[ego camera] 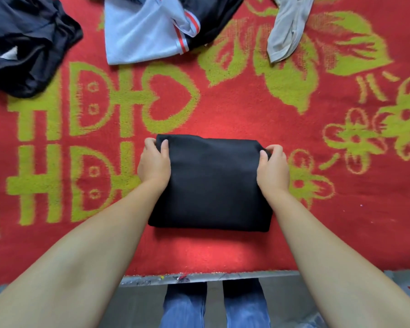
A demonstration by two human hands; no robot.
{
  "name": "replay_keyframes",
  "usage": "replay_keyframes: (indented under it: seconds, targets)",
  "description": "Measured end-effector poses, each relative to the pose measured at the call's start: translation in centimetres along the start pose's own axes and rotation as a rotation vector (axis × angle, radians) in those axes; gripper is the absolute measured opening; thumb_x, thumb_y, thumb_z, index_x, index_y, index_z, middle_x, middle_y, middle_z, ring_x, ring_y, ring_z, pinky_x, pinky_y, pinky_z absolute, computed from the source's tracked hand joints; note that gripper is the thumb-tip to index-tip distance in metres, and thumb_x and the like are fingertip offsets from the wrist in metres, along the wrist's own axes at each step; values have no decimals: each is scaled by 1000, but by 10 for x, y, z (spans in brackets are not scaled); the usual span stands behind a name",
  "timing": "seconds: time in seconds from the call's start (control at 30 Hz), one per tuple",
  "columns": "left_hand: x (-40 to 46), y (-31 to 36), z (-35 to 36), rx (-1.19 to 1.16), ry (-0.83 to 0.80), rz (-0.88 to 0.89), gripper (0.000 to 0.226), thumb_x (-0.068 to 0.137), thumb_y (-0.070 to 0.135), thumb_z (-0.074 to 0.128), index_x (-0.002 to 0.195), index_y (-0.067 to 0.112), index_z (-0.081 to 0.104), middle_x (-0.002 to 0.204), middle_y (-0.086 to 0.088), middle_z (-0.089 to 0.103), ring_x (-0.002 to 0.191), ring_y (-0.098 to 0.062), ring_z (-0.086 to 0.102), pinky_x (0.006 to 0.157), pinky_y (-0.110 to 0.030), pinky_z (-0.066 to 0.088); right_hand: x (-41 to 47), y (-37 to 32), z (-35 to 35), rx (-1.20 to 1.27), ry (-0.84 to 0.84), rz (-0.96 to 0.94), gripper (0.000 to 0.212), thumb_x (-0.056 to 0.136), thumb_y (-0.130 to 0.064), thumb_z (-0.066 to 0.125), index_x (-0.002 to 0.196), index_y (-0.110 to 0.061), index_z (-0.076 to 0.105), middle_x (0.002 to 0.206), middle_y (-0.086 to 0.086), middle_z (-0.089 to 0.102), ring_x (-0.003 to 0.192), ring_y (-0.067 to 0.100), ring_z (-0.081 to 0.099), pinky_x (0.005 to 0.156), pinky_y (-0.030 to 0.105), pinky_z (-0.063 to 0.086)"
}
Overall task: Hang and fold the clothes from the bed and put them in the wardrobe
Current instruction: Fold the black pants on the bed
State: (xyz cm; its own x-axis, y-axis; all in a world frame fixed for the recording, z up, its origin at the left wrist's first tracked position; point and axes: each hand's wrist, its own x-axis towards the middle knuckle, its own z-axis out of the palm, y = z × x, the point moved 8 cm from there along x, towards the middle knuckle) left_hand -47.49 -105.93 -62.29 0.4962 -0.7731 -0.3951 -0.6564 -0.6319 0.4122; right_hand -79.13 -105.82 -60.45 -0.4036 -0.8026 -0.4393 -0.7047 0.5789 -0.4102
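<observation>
**Both hands grip the far corners of a folded black garment**

Blue-jeaned legs point(213, 306) stand at the bottom of the view, just before the edge of the bed point(199, 259), which is covered by a red blanket with a yellow-green pattern of characters and flowers. Two bare forearms reach forward over that edge.

Between them lies the folded black garment point(211, 185), a neat rectangle flat on the blanket, close to the near edge. Left hand point(154, 165) holds the garment's far left corner: its thumb lies on top of the cloth and the fingers point(150, 143) curl round the edge. Right hand point(273, 168) holds the far right corner the same way, thumb on top, fingers point(275, 147) bent over the side, pinching the fabric.

Farther back, well apart from the folded piece, unfolded clothes lie in loose heaps: a dark navy garment point(26, 46) at the far left, a light blue garment with red and white trim point(145, 31) in the middle with dark cloth beneath it, and a grey garment point(287, 29) at the far right.
</observation>
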Motion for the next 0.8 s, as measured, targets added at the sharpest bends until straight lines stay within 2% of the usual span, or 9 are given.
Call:
replay_keyframes:
  seconds: [0.07,0.13,0.27,0.37,0.43,0.53,0.67,0.73,0.8]
  targets:
    - [-10,15,-14,115,84,233,53,98,39,41,140,6,37,140,-14,44,133,-33,37,110,-47,22,-19,-19,-19,-161,167,-205,46,97,-22,43,142,-11,37,143,13,42,135,32,36,108,46,30]
    - [-46,36,-19,285,117,622,68,92,44,41,147,5,27,152,-16,30,143,-30,23,115,-53,6,-58,-48,-21,-295,226,-522,62,90,-30,42,147,-10,29,153,15,31,144,33,21,113,56,15]
    - [-141,17,26,541,-163,1077,98,72,53,62,150,11,18,157,-18,15,146,-30,12,111,-63,13,-136,-39,48,-619,-107,-817,107,60,-48,77,149,-19,24,158,17,16,146,37,12,108,70,11]
    - [-144,-14,52,720,-270,999,121,50,37,83,150,17,20,157,-18,12,146,-32,9,108,-66,15,-128,-5,76,-765,-247,-724,132,41,-35,92,149,-25,16,159,9,10,146,36,7,105,74,8]
    - [-132,-17,57,749,-259,941,125,44,24,88,150,19,20,156,-18,13,145,-31,6,107,-68,14,-116,2,82,-785,-265,-684,135,47,-25,91,150,-28,5,160,7,1,146,34,-3,104,75,0]
    - [-127,-13,58,762,-252,919,119,48,1,80,149,20,21,155,-21,15,145,-35,8,102,-72,18,-114,-3,88,-806,-254,-664,119,70,-12,75,149,-29,-12,158,10,-20,144,36,-17,101,76,-4]
    - [-127,-8,49,753,-325,853,111,42,-13,77,142,16,41,148,-23,35,138,-40,32,90,-68,40,-118,-15,77,-803,-356,-660,92,87,-4,56,152,-33,-3,154,9,-27,145,40,-14,105,73,9]
    - [-126,10,30,683,-345,825,99,60,-10,75,146,18,37,153,-19,29,141,-39,23,99,-61,38,-117,-27,63,-815,-474,-635,83,94,0,44,152,-34,-5,157,4,-25,145,38,-16,110,67,12]
    - [-122,23,11,696,-454,770,84,87,-8,50,153,24,9,160,-11,3,146,-37,0,114,-55,19,-115,-47,41,-796,-524,-603,80,94,2,40,153,-35,-1,161,3,-9,146,38,-8,112,63,16]
